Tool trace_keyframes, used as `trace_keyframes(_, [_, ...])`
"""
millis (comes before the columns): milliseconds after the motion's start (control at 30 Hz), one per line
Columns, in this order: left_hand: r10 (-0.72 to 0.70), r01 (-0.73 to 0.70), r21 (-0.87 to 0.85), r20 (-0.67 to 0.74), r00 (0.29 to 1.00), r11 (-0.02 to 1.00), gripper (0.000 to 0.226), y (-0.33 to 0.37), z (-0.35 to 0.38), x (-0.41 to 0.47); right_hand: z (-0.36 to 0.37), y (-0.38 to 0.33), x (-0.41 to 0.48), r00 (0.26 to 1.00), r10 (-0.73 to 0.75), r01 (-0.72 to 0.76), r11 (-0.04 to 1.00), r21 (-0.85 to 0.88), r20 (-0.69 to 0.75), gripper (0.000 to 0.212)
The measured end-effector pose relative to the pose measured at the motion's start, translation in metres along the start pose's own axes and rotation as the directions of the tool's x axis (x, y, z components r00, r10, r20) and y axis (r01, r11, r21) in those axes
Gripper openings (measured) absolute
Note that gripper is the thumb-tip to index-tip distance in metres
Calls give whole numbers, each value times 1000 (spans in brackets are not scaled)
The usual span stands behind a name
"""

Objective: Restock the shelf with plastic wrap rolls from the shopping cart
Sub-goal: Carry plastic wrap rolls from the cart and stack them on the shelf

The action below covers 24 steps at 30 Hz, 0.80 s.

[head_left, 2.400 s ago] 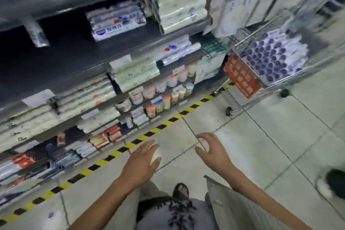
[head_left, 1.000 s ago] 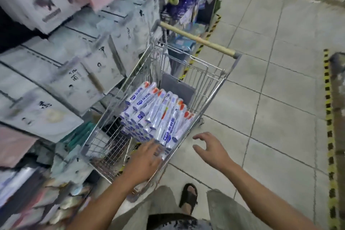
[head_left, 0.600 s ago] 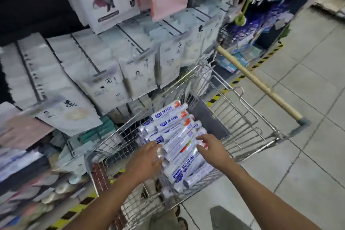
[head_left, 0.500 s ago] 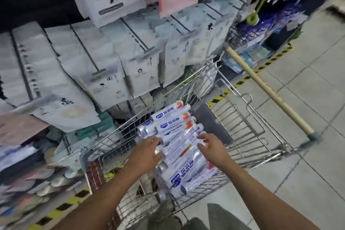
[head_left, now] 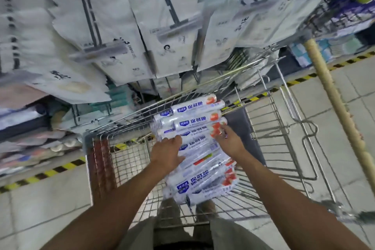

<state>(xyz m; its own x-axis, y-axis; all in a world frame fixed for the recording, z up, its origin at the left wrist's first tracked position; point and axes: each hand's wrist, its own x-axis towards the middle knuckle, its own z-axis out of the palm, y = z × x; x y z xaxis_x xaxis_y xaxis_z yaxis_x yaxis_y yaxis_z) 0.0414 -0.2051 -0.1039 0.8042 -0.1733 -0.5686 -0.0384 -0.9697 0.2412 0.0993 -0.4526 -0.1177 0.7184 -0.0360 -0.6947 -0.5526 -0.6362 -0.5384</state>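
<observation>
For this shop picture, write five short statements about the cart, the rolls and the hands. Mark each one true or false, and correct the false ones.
1. The plastic wrap rolls lie stacked in the shopping cart. True.
2. Only the left hand touches the rolls. False: the right hand is on them too, at their orange-marked ends.
3. The cart's tan handle is on the person's right. True.
4. The cart stands on carpet. False: the floor is tiled, with yellow and black tape along it.
5. Flat white packets hang beyond the cart's far side. True.
</observation>
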Motion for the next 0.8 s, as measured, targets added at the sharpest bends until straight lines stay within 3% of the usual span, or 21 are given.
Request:
trace_keyframes(133, [-17, 8, -321, -24, 1000, 947, 48, -10, 4, -10, -11, -2, -8, 1000, -5, 2, 988, 154, 17, 52])
trace_keyframes(233, [-87, 61, -681, -4, 996, 730, 43, -19, -8, -24, -21, 8, -25, 1000, 10, -7, 974, 225, -14, 42])
trace_keyframes(333, [-179, 128, -846, 39, 983, 517, 36, -24, -22, -42, -25, 41, -43, 992, -127, 127, 992, 21, -22, 19])
trace_keyframes(400, [-209, 168, -888, 84, 974, 427, 36, -25, -27, -54, -24, 63, -52, 976, -172, 194, 966, -174, 133, 18])
trace_keyframes(467, [-236, 177, -912, 92, 967, 371, 37, -24, -28, -65, -19, 84, -55, 926, -101, 236, 907, -349, 363, 16])
trace_keyframes(567, [-287, 182, -950, 106, 952, 254, 37, -19, -26, -81, -6, 110, -53, 828, -63, 410, 746, -525, 557, 24])
trace_keyframes(667, [-338, 190, -972, 134, 931, 140, 38, -9, -27, -95, 8, 120, -51, 752, -63, 521, 667, -533, 656, 38])
trace_keyframes(800, [-412, 188, -980, 142, 900, 72, 35, 0, -24, -116, 19, 125, -49, 762, -57, 556, 566, -608, 645, 50])
